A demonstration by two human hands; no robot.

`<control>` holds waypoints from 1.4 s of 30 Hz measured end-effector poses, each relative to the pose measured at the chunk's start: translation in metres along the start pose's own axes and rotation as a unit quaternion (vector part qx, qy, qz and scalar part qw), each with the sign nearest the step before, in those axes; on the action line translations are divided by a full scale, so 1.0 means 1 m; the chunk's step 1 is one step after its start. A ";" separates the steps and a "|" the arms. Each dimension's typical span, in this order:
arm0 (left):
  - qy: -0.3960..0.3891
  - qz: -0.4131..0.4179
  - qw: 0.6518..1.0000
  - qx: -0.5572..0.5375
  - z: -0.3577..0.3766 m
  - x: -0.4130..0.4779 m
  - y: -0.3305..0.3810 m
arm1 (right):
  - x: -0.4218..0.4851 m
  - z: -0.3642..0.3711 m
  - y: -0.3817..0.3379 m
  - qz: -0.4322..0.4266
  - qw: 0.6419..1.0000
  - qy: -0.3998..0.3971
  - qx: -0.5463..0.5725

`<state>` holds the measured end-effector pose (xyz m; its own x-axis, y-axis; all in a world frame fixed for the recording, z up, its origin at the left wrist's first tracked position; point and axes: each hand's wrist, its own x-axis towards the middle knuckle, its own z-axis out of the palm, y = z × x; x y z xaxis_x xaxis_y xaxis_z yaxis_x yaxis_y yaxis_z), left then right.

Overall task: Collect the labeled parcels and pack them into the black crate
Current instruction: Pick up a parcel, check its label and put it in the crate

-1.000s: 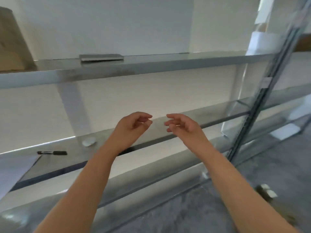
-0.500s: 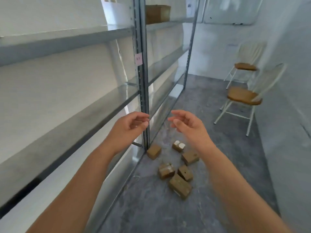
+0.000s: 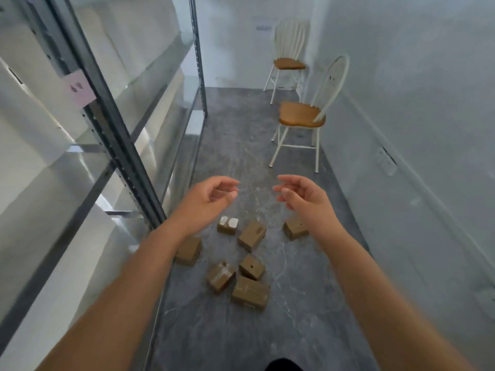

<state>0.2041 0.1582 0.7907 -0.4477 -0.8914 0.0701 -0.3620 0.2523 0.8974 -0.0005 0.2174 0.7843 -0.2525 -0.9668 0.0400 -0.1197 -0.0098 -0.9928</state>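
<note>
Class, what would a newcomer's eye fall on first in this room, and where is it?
Small brown parcels lie scattered on the grey floor, beyond the empty left hand and right hand. Two white chairs with wooden seats stand by the right wall; metal shelving lines the left.

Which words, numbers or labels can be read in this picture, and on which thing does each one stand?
No text here can be read.
pink tag on the shelf post: dark marks, too blurred to read.
white label on the small parcel: too small to read.
pale patch on another parcel: label or tape, cannot tell; nothing readable.
</note>
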 end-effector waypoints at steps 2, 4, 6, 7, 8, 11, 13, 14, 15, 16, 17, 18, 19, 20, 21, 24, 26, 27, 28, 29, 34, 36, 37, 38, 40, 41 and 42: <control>-0.013 -0.004 1.000 -0.010 0.013 0.029 -0.009 | 0.020 -0.009 0.016 0.015 1.000 0.008 -0.006; -0.022 -0.012 1.000 -0.009 0.024 0.058 -0.022 | 0.044 -0.018 0.034 0.032 0.999 0.012 -0.010; -0.034 -0.034 0.999 -0.005 0.038 0.086 -0.042 | 0.072 -0.028 0.057 0.052 0.999 0.005 -0.008; -0.038 -0.052 0.998 -0.008 0.046 0.100 -0.053 | 0.086 -0.032 0.071 0.066 0.998 0.001 -0.006; -0.037 -0.071 0.997 -0.013 0.054 0.115 -0.064 | 0.100 -0.037 0.084 0.080 0.997 0.000 -0.005; -0.031 -0.122 0.992 -0.016 0.079 0.155 -0.111 | 0.144 -0.050 0.133 0.120 0.993 -0.014 -0.011; -0.034 -0.151 0.988 -0.015 0.099 0.180 -0.152 | 0.170 -0.054 0.174 0.144 0.989 -0.023 -0.020; -0.034 -0.162 0.986 -0.012 0.110 0.191 -0.174 | 0.181 -0.054 0.197 0.153 0.988 -0.025 -0.025; -0.033 -0.170 0.985 -0.009 0.122 0.202 -0.198 | 0.192 -0.053 0.222 0.164 0.986 -0.026 -0.031; -0.033 -0.174 0.984 -0.006 0.135 0.214 -0.226 | 0.203 -0.050 0.249 0.170 0.984 -0.028 -0.038; -0.036 -0.182 0.983 -0.008 0.151 0.224 -0.256 | 0.212 -0.047 0.281 0.176 0.983 -0.031 -0.047; -0.043 -0.195 0.980 -0.010 0.167 0.232 -0.288 | 0.219 -0.043 0.316 0.183 0.981 -0.033 -0.060; -0.053 -0.205 0.977 -0.005 0.184 0.239 -0.320 | 0.225 -0.038 0.353 0.192 0.978 -0.032 -0.076; -0.062 -0.211 0.975 0.004 0.202 0.245 -0.355 | 0.230 -0.032 0.392 0.205 0.974 -0.030 -0.089; -0.068 -0.215 0.974 0.012 0.219 0.249 -0.391 | 0.234 -0.027 0.434 0.220 0.970 -0.030 -0.096; -0.094 -0.230 0.968 0.045 0.275 0.253 -0.505 | 0.242 -0.012 0.558 0.274 0.956 -0.026 -0.101; -0.117 -0.242 0.960 0.082 0.312 0.248 -0.583 | 0.237 -0.005 0.642 0.334 0.938 -0.017 -0.088; -0.124 -0.248 0.955 0.106 0.331 0.244 -0.621 | 0.231 -0.002 0.683 0.371 0.924 -0.017 -0.090; -0.129 -0.254 0.950 0.130 0.349 0.239 -0.658 | 0.223 0.001 0.724 0.409 0.907 -0.022 -0.101; -0.135 -0.263 0.944 0.150 0.366 0.234 -0.692 | 0.213 0.004 0.761 0.443 0.889 -0.026 -0.113; -0.203 -0.351 0.898 0.171 0.421 0.221 -0.797 | 0.188 0.023 0.879 0.500 0.860 -0.060 -0.083; -0.202 -0.337 0.907 0.154 0.427 0.223 -0.797 | 0.188 0.032 0.886 0.504 0.862 -0.044 -0.011; -0.176 -0.329 0.918 0.136 0.428 0.225 -0.789 | 0.188 0.034 0.878 0.502 0.864 -0.023 0.016; -0.142 -0.328 0.928 0.106 0.426 0.225 -0.775 | 0.188 0.033 0.865 0.491 0.871 0.004 0.032; -0.055 -0.344 0.936 0.041 0.415 0.227 -0.734 | 0.192 0.027 0.820 0.459 0.883 0.065 0.067; -0.008 -0.357 0.934 0.014 0.405 0.228 -0.709 | 0.195 0.021 0.792 0.446 0.885 0.095 0.095; 0.036 -0.375 0.926 -0.019 0.393 0.231 -0.682 | 0.199 0.015 0.761 0.435 0.884 0.122 0.121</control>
<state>0.0263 -0.0713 0.0240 -0.0257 -0.8333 -0.5522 -0.5199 -0.4607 0.7194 -0.1277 0.0141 0.0356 -0.3512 -0.5524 -0.7560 0.4235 0.6264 -0.6544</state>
